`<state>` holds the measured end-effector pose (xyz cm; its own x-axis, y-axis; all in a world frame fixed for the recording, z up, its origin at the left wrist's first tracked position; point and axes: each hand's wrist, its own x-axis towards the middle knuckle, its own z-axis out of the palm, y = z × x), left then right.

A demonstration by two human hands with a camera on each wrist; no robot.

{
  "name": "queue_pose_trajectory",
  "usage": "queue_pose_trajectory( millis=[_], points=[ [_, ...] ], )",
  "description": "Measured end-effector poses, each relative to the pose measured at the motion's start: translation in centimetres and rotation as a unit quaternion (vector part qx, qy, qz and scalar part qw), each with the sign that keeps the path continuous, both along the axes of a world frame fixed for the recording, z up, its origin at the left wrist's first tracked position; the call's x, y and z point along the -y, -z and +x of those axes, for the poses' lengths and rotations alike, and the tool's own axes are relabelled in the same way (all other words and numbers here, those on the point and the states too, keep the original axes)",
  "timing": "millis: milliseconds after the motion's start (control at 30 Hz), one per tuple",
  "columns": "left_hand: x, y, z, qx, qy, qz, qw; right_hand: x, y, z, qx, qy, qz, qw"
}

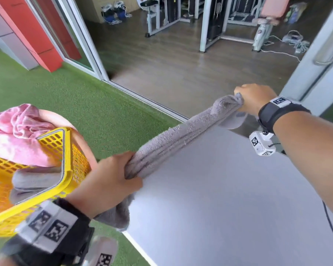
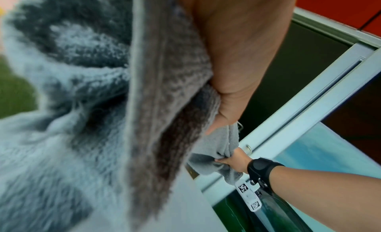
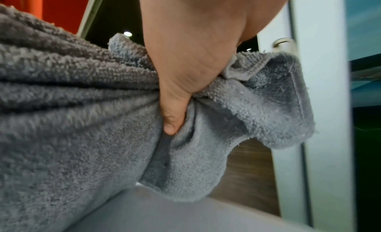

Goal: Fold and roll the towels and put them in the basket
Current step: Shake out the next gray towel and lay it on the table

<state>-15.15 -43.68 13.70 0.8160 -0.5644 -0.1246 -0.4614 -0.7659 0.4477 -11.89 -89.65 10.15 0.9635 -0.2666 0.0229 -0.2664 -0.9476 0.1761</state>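
A grey towel (image 1: 181, 137) is stretched taut in the air above the grey table (image 1: 229, 198), bunched lengthwise into folds. My left hand (image 1: 112, 179) grips its near end by the table's left edge; a loose tail hangs below that hand. My right hand (image 1: 252, 98) grips the far end, seen close in the right wrist view with fingers (image 3: 175, 115) curled into the grey towel (image 3: 82, 105). The left wrist view shows the grey towel (image 2: 160, 105) running out to my right hand (image 2: 235, 160). A yellow basket (image 1: 65, 150) at the left holds a pink towel (image 1: 17, 135) and a grey one (image 1: 35, 181).
Green artificial turf (image 1: 85, 104) lies left of the table. Beyond it, a sliding door track (image 1: 142, 96) leads to a wooden floor with gym machines (image 1: 181, 16). A white door frame (image 1: 315, 70) stands at the right, close to my right hand.
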Motion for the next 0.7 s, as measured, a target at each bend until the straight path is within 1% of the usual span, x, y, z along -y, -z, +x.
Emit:
queue_pose_trajectory(
  millis=[100, 133, 200, 267, 433, 533, 600, 700],
  points=[
    [1.4, 3.2, -6.0, -0.062, 0.022, -0.042, 0.997, 0.9, 2.1, -6.2, -0.005, 0.039, 0.015, 0.999],
    [1.7, 4.2, -7.7, -0.072, 0.027, -0.053, 0.996, 1.3, 2.8, -8.3, -0.008, 0.054, 0.024, 0.998],
    [2.0, 5.9, -10.3, -0.072, 0.034, -0.064, 0.995, 2.0, 3.8, -12.6, -0.004, 0.082, 0.030, 0.996],
    [1.8, 7.0, -12.4, -0.067, 0.050, -0.072, 0.994, 2.6, 4.2, -16.3, 0.005, 0.086, 0.022, 0.996],
    [1.4, 7.6, -17.6, -0.061, 0.069, -0.066, 0.994, 3.7, 4.0, -23.2, -0.002, 0.081, 0.005, 0.997],
    [2.0, 7.7, -21.0, -0.067, 0.089, -0.059, 0.992, 4.0, 3.5, -26.5, -0.027, 0.077, 0.008, 0.997],
    [2.6, 8.0, -23.1, -0.078, 0.082, -0.077, 0.991, 4.6, 3.3, -28.6, -0.038, 0.068, 0.006, 0.997],
    [4.3, 8.7, -26.7, -0.089, 0.062, -0.084, 0.991, 6.7, 3.4, -31.6, -0.027, 0.060, 0.004, 0.998]
  ],
)
